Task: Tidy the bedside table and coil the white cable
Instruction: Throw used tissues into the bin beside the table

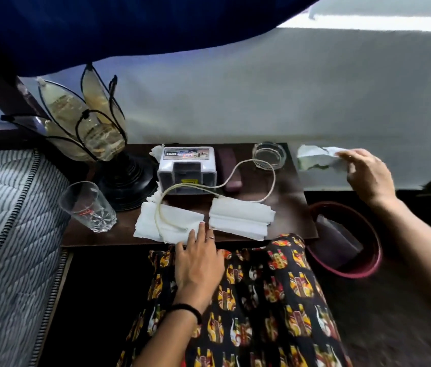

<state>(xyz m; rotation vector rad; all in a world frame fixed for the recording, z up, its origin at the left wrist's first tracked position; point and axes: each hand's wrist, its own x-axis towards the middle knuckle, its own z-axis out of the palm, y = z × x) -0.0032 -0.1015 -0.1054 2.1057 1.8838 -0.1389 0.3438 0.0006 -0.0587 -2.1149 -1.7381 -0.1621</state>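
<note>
1. At far left, a striped mattress edge (5, 207) runs alongside the table (292, 207). Not part of the job.
2. Left end of table: a clear drinking glass (88, 206) stands at the front corner, near a black-based petal lamp (95, 133) behind it.
3. Centre-left: a white boxy device with a label on top (187, 169), sitting at the back of the table. The white cable (271, 181) leaves its front, loops right beside a glass ashtray (269, 155), curls back and trails left over two stacks of folded white tissues (240, 218). Uncoiled, slack, lying loose.
4. Front centre: left hand (198, 263) lies flat, fingers straight, fingertips touching the near edge of the left tissue stack. Its grip holds nothing.
5. A dark oblong case (231, 168) lies just right of the device, under the cable run.
6. Right, off the table edge: right hand (365, 173) pinches a crumpled tissue (315, 158) between thumb and fingers, held in the air above a reddish bin (346, 239) on the floor.
7. Judgement: clearing step in hand, rubbish going out; coiling not yet begun.
8. Next move likely calls for releasing the wad over the bin, then lifting the cable clear of the tissues before winding it. Risk: cable drags the ashtray or tissues.
</note>
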